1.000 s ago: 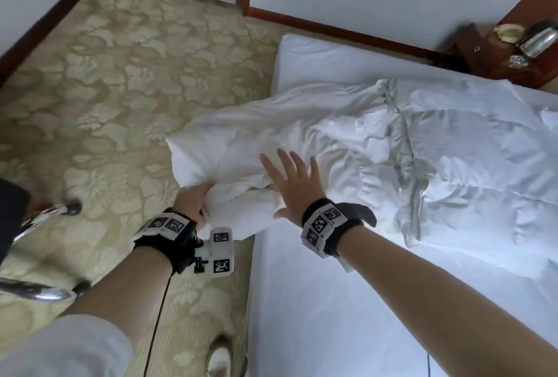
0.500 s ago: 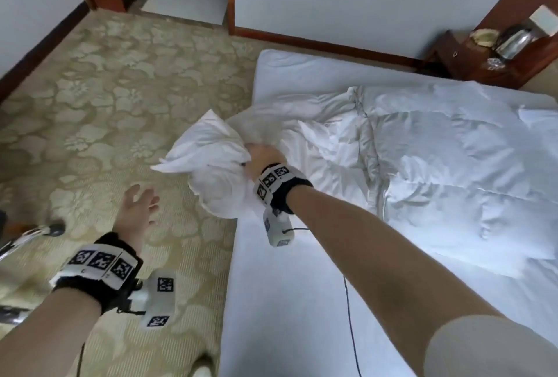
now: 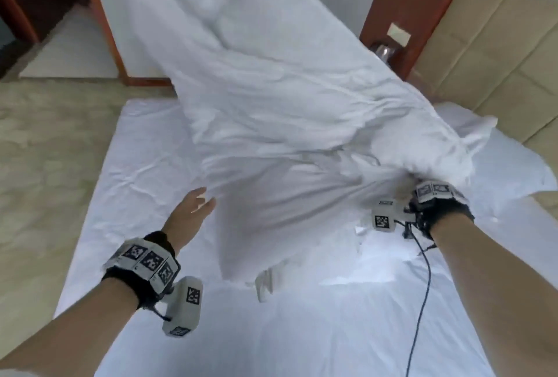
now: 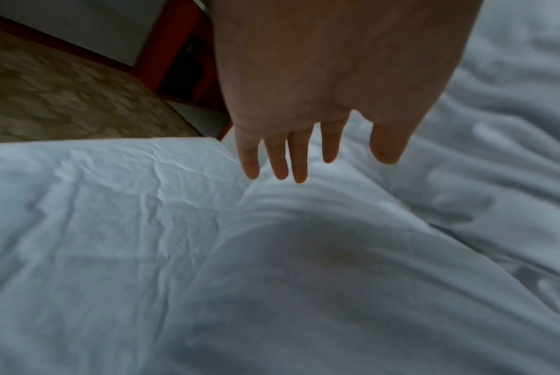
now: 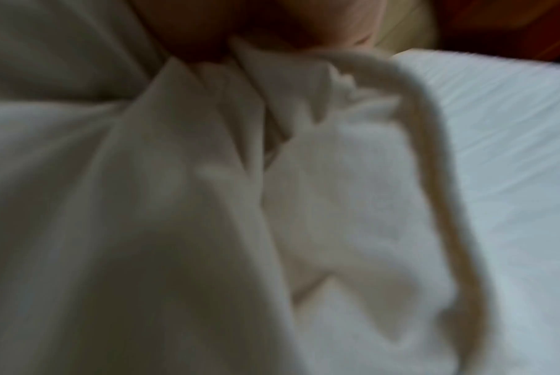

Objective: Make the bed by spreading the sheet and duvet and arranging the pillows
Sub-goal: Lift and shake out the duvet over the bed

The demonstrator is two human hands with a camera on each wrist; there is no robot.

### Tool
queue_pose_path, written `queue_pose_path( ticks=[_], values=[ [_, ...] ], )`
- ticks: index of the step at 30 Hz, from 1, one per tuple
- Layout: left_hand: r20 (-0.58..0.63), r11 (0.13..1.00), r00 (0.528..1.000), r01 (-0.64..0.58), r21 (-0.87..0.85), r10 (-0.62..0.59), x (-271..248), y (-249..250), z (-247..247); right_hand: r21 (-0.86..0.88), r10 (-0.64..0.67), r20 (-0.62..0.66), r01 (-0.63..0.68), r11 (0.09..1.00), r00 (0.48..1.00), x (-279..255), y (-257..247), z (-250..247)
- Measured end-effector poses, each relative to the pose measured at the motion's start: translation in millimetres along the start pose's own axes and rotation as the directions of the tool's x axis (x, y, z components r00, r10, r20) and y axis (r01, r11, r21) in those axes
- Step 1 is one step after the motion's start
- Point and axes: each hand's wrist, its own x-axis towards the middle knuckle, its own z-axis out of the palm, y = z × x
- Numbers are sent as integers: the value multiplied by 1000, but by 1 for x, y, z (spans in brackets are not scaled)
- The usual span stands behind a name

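Duvet [image 3: 271,99] now flung airborne over bed; right hand [image 3: 407,192] clamps its edge, left hand [image 3: 190,210] released, fingers spread.

Duvet [image 3: 271,99] billowed over sheet [image 3: 145,159] (carpet [image 3: 45,150] left, headboard [image 3: 489,53] behind right).

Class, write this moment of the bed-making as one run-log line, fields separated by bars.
step: spreading duvet | right hand: grips duvet edge, bunched | left hand: open, at duvet fold, holding nothing | sheet: flat on mattress | duvet: airborne, billowing
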Motion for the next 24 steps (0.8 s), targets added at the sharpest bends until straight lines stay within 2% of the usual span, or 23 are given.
queue_pose_path(
  ticks=[1, 2, 3, 5, 7, 8, 9, 10, 11, 12, 13, 14, 17, 18, 19, 22, 24],
  values=[
    [69, 998, 998, 12, 59, -16, 9, -4, 29, -50, 36, 79, -32, 998, 996, 12, 26, 15],
    [118, 994, 992, 34, 100, -46, 15, -12, 47, -58, 73, 107, -68, 996, 992, 16, 53, 39],
    [162, 991, 984, 50, 125, -70, 16, -17, 61, -144, 80, 180, -54, 988, 980, 20, 71, 62],
    [233, 987, 968, 53, 151, -88, 23, -30, 92, 104, 223, 222, -251, 963, 949, 37, 103, 97],
    [263, 981, 963, 12, 193, -64, 27, -37, 114, 280, 250, 258, -320, 905, 933, 50, 125, 129],
    [251, 976, 966, -4, 218, -53, 30, -40, 119, 402, 283, 267, -374, 836, 921, 50, 127, 134],
    [223, 973, 974, -18, 231, -35, 29, -38, 122, 552, 336, 338, -475, 685, 879, 56, 128, 135],
    [193, 970, 981, -15, 245, -34, 31, -40, 124, 677, 293, 411, -504, 536, 863, 59, 135, 137],
    [174, 969, 984, -13, 245, -30, 32, -40, 126, 776, 284, 487, -558, 294, 826, 60, 139, 134],
    [163, 969, 986, -17, 245, -24, 33, -40, 127, 827, 254, 500, -543, 146, 828, 61, 143, 133],
    [160, 969, 987, -29, 245, -11, 31, -39, 127, 850, 226, 510, -526, 16, 830, 58, 145, 131],
    [152, 965, 988, -26, 261, -15, 32, -41, 126, 861, 174, 507, -507, -50, 844, 57, 149, 130],
    [108, 946, 993, 14, 323, -51, 43, -57, 120, 899, 143, 437, -424, -113, 888, 56, 142, 116],
    [101, 941, 994, 4, 339, -41, 44, -61, 122, 909, 127, 415, -405, -99, 901, 55, 135, 106],
    [83, 933, 996, 8, 360, -40, 43, -63, 125, 918, 121, 397, -394, -50, 910, 56, 128, 99],
    [-18, 877, 995, 91, 472, -94, 31, -64, 136, 920, 104, 389, -392, 4, 915, 67, 106, 84],
    [-27, 866, 996, 85, 492, -82, 28, -63, 140, 881, 215, 409, -445, 161, 887, 83, 101, 79]
  ],
)
